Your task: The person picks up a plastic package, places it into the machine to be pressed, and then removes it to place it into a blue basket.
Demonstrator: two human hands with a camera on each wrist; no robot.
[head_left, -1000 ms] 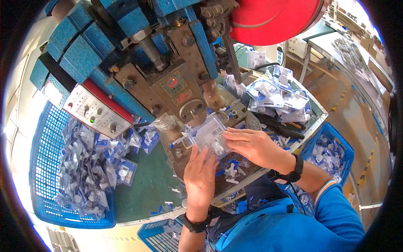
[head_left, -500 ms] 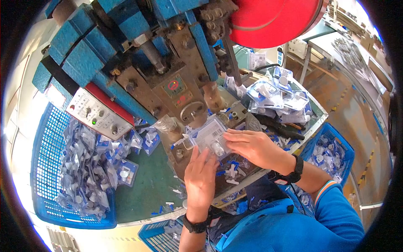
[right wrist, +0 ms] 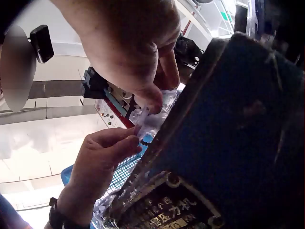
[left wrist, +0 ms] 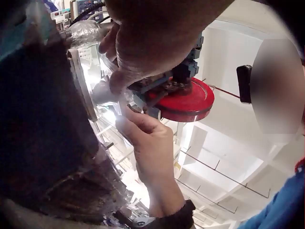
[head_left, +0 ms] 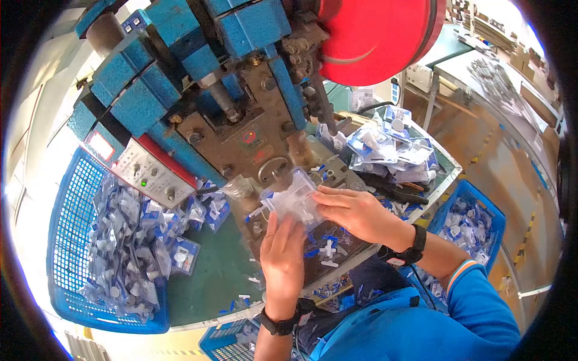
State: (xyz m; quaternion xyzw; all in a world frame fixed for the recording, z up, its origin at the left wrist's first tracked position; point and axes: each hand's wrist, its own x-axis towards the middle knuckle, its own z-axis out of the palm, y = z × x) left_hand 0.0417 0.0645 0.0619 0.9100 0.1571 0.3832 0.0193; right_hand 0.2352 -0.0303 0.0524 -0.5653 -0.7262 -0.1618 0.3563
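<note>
- While one clear pack (head_left: pixel 292 195) sits at the front of the press (head_left: pixel 208 153), held by its edges, work on that piece is judged unfinished.
- Left hand (head_left: pixel 282 259) and right hand (head_left: pixel 361 216): both pinch the pack between thumb and fingers, one on each side.
- Done: loose scraps (head_left: pixel 329 246) on the press bed suggest that other pieces are already through.
- Left: packs fill the left basket (head_left: pixel 63 240) and form a pile (head_left: pixel 385 144) on the table; which are finished cannot be told.
- Count: one pack in hand, one press, one control box (head_left: pixel 146 171), one red wheel (head_left: pixel 373 36), three blue baskets, including the right basket (head_left: pixel 475 195) and the lower basket (head_left: pixel 214 343). Heaped packs and scraps overlap too much for counting.
</note>
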